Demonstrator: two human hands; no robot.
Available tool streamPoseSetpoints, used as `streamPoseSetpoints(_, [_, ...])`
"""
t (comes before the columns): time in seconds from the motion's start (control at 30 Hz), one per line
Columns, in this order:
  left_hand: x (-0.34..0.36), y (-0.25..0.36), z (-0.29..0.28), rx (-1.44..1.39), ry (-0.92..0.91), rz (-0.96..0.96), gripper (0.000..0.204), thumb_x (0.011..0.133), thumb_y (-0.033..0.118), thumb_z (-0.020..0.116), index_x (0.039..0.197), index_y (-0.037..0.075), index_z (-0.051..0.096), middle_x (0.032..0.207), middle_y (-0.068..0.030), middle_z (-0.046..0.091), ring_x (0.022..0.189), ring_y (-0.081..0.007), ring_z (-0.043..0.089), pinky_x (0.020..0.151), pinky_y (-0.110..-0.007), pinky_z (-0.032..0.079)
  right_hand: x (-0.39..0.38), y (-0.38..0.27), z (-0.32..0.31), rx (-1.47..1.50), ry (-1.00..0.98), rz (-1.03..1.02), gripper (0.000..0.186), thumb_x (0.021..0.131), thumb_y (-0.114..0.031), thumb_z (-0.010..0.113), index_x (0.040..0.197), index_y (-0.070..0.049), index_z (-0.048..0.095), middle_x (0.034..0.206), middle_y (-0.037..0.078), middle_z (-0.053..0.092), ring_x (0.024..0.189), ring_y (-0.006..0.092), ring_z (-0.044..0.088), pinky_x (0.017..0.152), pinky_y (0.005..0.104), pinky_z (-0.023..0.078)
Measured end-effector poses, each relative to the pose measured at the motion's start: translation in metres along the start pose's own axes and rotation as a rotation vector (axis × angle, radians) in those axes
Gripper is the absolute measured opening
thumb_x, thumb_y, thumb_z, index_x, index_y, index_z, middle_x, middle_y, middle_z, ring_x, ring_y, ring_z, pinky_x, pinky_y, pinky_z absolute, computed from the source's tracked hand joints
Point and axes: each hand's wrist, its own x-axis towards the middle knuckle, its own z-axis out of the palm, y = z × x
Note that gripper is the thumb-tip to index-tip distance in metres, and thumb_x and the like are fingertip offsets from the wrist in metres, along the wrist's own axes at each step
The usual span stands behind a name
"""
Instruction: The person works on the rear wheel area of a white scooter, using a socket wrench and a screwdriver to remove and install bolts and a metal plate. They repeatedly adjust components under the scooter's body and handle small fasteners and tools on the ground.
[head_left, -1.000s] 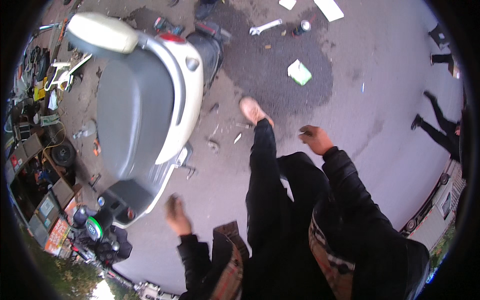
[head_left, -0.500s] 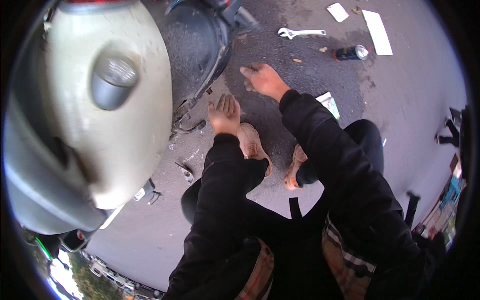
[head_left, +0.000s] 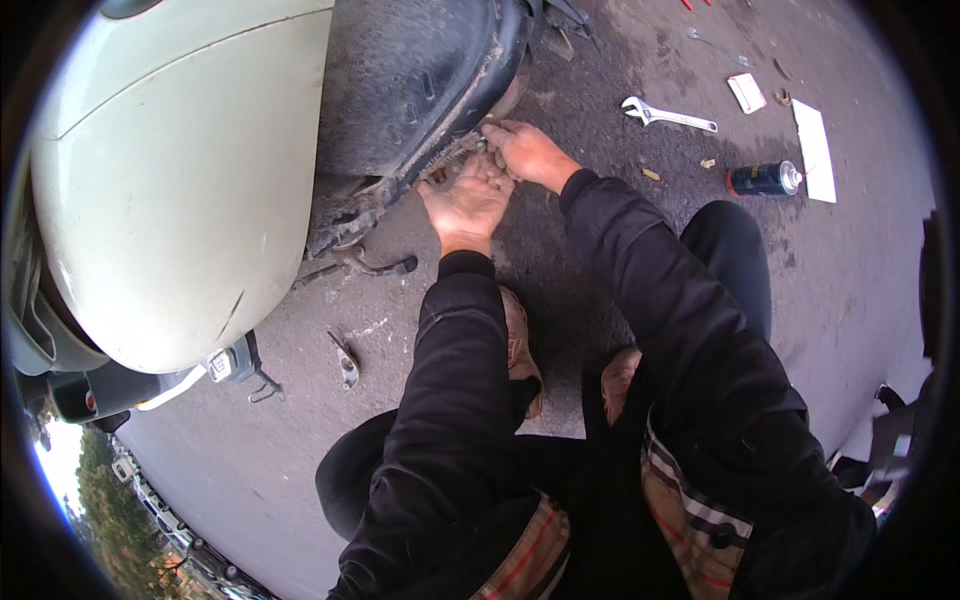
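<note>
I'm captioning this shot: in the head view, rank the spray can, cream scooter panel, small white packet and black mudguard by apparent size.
1. Cream scooter panel
2. Black mudguard
3. Spray can
4. Small white packet

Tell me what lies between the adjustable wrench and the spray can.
In the head view, a small tan scrap lies on the pavement roughly between the adjustable wrench and the spray can.

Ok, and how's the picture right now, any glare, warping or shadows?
Head view: black fisheye rim, edges bending near it; head view, lower left: sky washed out white; head view, upper left: cream scooter panel pale, without harsh glare; head view, upper right: adjustable wrench fairly crisp.
</note>
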Motion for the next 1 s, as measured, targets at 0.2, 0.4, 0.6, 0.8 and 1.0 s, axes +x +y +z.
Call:
streamPoseSetpoints(0.2, [0.000,-0.001,0.001,0.011,-0.051,-0.034,0.127,0.086,0.096,0.013,0.136,-0.016,0.045,0.107,-0.0160,0.049,0.093,-0.0242,0.043,0.086,-0.038,0.040,0.000,-0.002,0.003,0.076,0.042,-0.059,0.048,0.106,-0.034,0.054,0.118,0.010,0.065,0.102,0.023,0.074,0.090,0.0313,0.073,0.084,0.0420,0.055])
streamPoseSetpoints(0.4, [0.002,-0.013,0.009,0.020,0.020,0.076,0.126,0.086,0.096,0.022,0.138,-0.017,0.043,0.106,-0.0154,0.047,0.096,-0.0266,0.044,0.094,-0.045,0.043,-0.010,-0.008,0.001,0.073,0.052,-0.146,0.040,0.106,-0.029,0.055,0.111,0.010,0.066,0.098,0.019,0.076,0.086,0.0255,0.074,0.077,0.0393,0.057])
streamPoseSetpoints(0.6, [0.006,-0.008,0.005,-0.067,0.125,0.121,0.108,0.087,0.094,0.033,0.113,-0.009,0.048,0.099,-0.0122,0.047,0.087,-0.0235,0.042,0.085,-0.041,0.042,-0.001,0.003,0.006,-0.060,0.112,-0.116,0.046,0.101,-0.034,0.055,0.106,0.010,0.068,0.097,0.029,0.072,0.095,0.0410,0.072,0.085,0.0456,0.054])
streamPoseSetpoints(0.8, [0.009,-0.006,0.000,-0.143,0.067,0.087,0.099,0.087,0.095,0.032,0.098,-0.003,0.045,0.089,-0.0089,0.042,0.079,-0.0203,0.038,0.075,-0.036,0.035,0.002,0.008,0.005,0.041,0.058,-0.087,0.048,0.099,-0.036,0.056,0.107,0.010,0.068,0.104,0.033,0.070,0.102,0.0444,0.069,0.089,0.0472,0.052])
streamPoseSetpoints(1.0, [0.006,-0.007,0.005,-0.110,0.069,0.086,0.097,0.087,0.095,0.028,0.094,-0.001,0.043,0.087,-0.0087,0.041,0.076,-0.0199,0.037,0.073,-0.036,0.035,-0.001,0.004,0.004,0.162,0.062,0.008,0.049,0.099,-0.035,0.057,0.114,0.009,0.068,0.113,0.033,0.070,0.109,0.0423,0.068,0.091,0.0454,0.050])
